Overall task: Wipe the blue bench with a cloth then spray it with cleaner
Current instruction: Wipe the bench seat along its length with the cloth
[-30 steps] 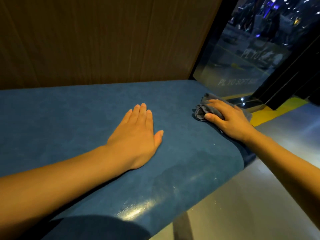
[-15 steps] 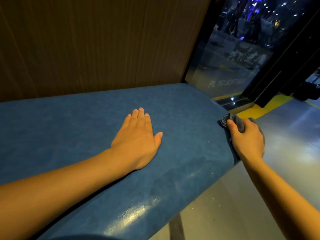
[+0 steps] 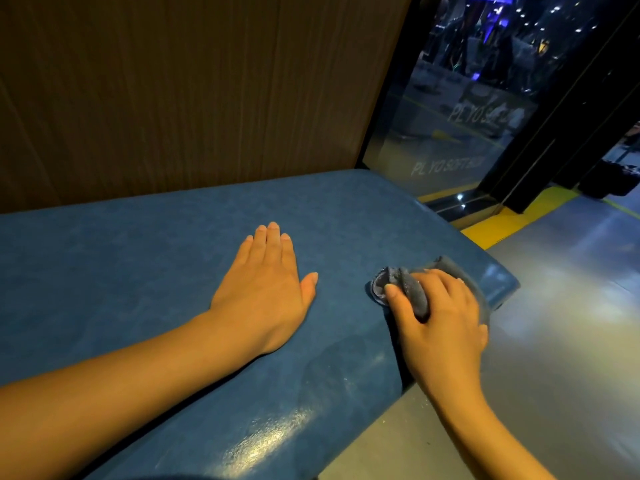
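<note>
The blue bench (image 3: 145,271) fills the lower left, its padded top running to a rounded right end. My left hand (image 3: 266,285) lies flat on the seat with fingers together, holding nothing. My right hand (image 3: 440,317) presses a bunched grey cloth (image 3: 398,285) onto the bench top near its right front edge, thumb and fingers curled over the cloth. A wet sheen shows on the front edge of the bench below my left forearm. No spray bottle is in view.
A brown wood-grain wall (image 3: 194,91) rises directly behind the bench. To the right stand a glass panel with pale lettering (image 3: 446,140) and a black frame (image 3: 554,126). Grey floor (image 3: 561,358) with a yellow strip (image 3: 502,226) lies right of the bench.
My right hand carried the cloth from the bench's far right end, over the end edge, then back onto the top nearer my left hand. My left hand stayed flat in place.
</note>
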Tool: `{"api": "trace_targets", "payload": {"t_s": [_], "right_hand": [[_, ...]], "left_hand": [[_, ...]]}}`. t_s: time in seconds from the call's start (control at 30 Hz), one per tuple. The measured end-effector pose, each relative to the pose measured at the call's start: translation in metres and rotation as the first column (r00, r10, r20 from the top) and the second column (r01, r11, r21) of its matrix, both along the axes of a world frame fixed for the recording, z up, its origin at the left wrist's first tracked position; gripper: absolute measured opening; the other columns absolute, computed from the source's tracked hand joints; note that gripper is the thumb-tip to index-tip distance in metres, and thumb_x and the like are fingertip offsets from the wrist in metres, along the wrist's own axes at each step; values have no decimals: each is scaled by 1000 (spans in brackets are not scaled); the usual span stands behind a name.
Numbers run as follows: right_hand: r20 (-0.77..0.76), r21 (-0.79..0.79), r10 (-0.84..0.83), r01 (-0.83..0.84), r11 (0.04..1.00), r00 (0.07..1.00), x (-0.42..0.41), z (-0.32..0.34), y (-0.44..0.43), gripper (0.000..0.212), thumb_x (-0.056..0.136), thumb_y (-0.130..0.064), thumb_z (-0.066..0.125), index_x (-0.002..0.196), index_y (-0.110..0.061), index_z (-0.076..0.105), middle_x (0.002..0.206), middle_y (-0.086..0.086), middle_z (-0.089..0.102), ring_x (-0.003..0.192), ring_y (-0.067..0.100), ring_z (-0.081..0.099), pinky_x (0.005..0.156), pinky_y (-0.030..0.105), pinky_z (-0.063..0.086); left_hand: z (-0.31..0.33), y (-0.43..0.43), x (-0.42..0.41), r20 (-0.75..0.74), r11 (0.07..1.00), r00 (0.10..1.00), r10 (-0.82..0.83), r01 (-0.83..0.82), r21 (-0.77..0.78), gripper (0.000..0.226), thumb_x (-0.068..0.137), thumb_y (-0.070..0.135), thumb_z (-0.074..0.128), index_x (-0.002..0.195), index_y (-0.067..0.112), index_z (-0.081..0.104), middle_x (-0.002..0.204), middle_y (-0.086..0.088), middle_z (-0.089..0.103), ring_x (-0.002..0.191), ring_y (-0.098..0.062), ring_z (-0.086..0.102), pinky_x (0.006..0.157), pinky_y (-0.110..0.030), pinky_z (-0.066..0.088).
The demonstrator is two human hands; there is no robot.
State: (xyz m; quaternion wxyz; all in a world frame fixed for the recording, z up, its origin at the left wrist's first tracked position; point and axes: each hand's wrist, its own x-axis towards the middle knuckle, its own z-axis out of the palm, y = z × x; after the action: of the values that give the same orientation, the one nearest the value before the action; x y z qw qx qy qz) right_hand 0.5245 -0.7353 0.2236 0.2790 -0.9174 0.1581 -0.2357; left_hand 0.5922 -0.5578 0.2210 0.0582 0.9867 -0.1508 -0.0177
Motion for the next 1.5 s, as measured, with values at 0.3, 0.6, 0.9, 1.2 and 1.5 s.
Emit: {"api": "trace_targets", "payload": {"t_s": [0.3,0.6,0.9,1.2,1.5], "right_hand": [[-134,-40,-137,133,990,981,61,16,-80,38,85,-54,51,103,-22,61,129,10,52,126,36,41,95,62,37],[-171,-51,-251,246,968,953,69,17,-78,37,90,-48,48,116,-23,54,135,9,45,127,37,38,93,65,31],[-228,-108,-150,128,986,962,25,13,-13,28,92,-47,45,114,-31,51,143,-2,37,139,24,22,102,62,26],[-236,-112,-94,69,991,967,6,0,13,37,90,-53,42,125,-41,43,153,-11,22,147,19,3,109,61,16],[-257,-187,-83,34,982,963,35,4,-17,36,89,-57,40,121,-43,46,150,-12,30,146,20,11,109,63,10]], "left_hand": [[-2,2,1,3,1000,1000,-7,7,-10,70,96,48,8,147,3,-8,158,-15,-12,146,-26,-11,116,-33,-7],[0,-1,0,4,1000,1000,0,0,-5,70,96,48,7,147,2,-8,157,-16,-12,145,-27,-11,117,-34,-6],[2,0,-1,25,1000,1000,2,-3,23,71,96,48,8,147,0,-5,157,-19,-9,146,-30,-6,118,-36,-3],[2,1,1,-2,1000,1000,-5,5,-10,70,96,49,7,147,3,-9,157,-16,-13,145,-27,-11,116,-34,-7],[0,2,2,1,1000,1000,-10,10,-30,72,95,51,5,147,4,-11,157,-14,-15,145,-25,-14,115,-32,-9]]}}
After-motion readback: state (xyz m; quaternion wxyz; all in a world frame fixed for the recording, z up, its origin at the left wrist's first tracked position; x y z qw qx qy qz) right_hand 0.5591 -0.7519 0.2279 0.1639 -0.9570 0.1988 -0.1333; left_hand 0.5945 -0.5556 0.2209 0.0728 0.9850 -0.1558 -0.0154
